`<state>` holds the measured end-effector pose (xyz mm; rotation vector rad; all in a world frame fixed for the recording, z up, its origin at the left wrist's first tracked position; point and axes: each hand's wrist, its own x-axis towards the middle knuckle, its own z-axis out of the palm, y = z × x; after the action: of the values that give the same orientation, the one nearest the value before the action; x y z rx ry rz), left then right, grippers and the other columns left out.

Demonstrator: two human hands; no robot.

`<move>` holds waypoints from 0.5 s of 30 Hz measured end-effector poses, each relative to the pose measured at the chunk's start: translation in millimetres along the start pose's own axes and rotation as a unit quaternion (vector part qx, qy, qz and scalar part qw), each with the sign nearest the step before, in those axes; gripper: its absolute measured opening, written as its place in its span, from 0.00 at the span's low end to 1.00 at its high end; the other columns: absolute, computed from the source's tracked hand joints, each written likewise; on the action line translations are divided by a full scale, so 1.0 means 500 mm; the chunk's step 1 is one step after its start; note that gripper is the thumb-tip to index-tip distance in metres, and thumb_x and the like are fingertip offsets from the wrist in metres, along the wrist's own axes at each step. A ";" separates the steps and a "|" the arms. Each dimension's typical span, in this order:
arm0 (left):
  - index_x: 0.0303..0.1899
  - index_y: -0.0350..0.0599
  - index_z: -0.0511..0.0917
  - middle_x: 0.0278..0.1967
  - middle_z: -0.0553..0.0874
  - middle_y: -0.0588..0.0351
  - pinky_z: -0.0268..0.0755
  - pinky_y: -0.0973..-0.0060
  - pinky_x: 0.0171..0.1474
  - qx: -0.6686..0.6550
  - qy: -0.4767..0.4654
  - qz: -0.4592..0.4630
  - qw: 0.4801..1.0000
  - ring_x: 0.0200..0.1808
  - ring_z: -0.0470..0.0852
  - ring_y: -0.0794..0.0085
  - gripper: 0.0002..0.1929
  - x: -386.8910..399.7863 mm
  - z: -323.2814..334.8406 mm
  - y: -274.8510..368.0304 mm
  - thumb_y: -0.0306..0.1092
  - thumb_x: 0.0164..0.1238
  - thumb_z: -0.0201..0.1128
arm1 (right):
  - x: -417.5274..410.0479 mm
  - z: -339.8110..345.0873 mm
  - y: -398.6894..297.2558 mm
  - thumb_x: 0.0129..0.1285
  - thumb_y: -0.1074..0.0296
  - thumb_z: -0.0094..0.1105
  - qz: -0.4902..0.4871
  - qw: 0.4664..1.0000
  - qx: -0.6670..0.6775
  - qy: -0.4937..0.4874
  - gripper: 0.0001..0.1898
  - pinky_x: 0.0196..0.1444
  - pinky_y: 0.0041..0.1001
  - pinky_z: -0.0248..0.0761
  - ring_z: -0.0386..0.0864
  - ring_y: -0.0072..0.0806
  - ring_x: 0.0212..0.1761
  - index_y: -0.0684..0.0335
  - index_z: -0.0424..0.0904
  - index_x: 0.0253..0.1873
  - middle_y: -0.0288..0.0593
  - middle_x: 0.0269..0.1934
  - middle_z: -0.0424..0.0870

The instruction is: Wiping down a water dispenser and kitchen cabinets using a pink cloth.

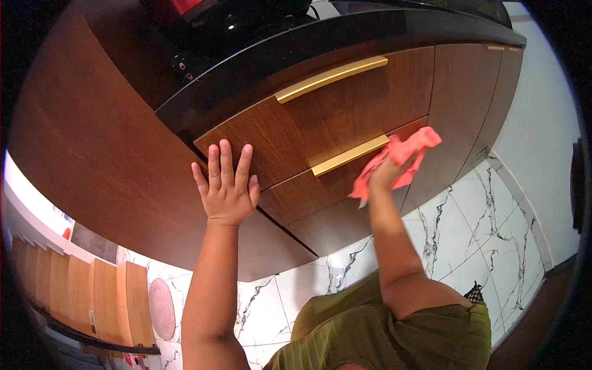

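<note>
My left hand (226, 185) lies flat with fingers spread against the brown wood-grain cabinet, at the left edge of the drawer fronts. In my right hand (385, 175) is a bunched coral-pink cloth (418, 143), held against the lower drawer front (333, 189) beside the right end of its gold handle (350, 156). Part of the cloth hangs below and left of the fingers. Above it is the upper drawer front (351, 101), with a longer gold handle (330, 79). Both drawers look closed.
A dark countertop (360, 39) with a black-and-red object (194, 11) on it runs above the drawers. A tall brown panel (92, 162) stands at left. The floor is white marble-patterned tile (485, 236). Wooden stairs (78, 286) and a round pinkish mat (162, 309) are at lower left.
</note>
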<state>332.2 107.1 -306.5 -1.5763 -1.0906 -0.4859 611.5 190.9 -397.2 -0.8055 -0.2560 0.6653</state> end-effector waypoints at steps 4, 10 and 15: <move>0.72 0.64 0.64 0.75 0.57 0.50 0.29 0.50 0.76 0.005 0.005 0.002 1.000 0.78 0.50 0.59 0.30 -0.002 0.003 -0.002 0.47 0.67 0.48 | -0.210 0.008 0.123 0.65 0.50 0.53 -0.284 0.935 -0.191 -0.095 0.26 0.62 0.47 0.61 0.63 0.44 0.62 0.61 0.60 0.59 0.53 0.54 0.63; 0.71 0.62 0.65 0.75 0.57 0.48 0.29 0.49 0.76 -0.010 0.005 0.005 1.000 0.78 0.50 0.58 0.30 0.002 -0.002 -0.004 0.47 0.66 0.49 | -0.489 -0.104 0.286 0.47 0.53 0.72 -0.242 0.673 -0.416 -0.561 0.55 0.69 0.67 0.41 0.34 0.68 0.76 0.49 0.44 0.77 0.67 0.75 0.36; 0.73 0.52 0.61 0.75 0.54 0.43 0.26 0.48 0.76 0.019 -0.003 0.033 0.999 0.78 0.46 0.52 0.35 0.002 -0.003 -0.008 0.46 0.62 0.51 | -0.453 -0.115 0.270 0.42 0.59 0.75 -0.106 0.609 -0.394 -0.680 0.58 0.70 0.63 0.47 0.33 0.58 0.79 0.45 0.45 0.77 0.55 0.78 0.37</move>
<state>329.7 106.0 -303.0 -1.5765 -1.0431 -0.4151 402.6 81.3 -528.1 -0.9025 -2.1635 0.8268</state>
